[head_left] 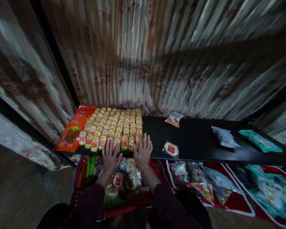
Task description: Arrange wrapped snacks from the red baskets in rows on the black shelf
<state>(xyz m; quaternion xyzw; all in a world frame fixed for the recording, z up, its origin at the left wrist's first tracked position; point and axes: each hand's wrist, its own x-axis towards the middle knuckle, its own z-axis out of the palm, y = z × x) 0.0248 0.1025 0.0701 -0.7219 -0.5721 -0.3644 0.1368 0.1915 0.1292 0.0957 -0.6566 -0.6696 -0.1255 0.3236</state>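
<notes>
Rows of small yellow wrapped cakes (107,127) with red-and-white labels stand packed together on the left part of a black shelf (193,133). My left hand (111,157) lies against the front row, its fingers stretched and apart. Farther right, my right hand (143,151) rests with spread fingers on the front right corner of the block. Fingers cover parts of a few cakes. A round white wrapped cake (171,149) sits alone on the shelf, right of my right hand. An orange snack bag (70,132) lies along the block's left side.
Below the shelf, a red basket (76,187) holds round wrapped cakes (133,178). Two more red baskets hold chip bags (200,181) and teal bags (269,187). On the shelf lie a small red-white bag (173,118), a grey-white bag (224,137) and a teal packet (259,140). A curtain (133,57) hangs behind.
</notes>
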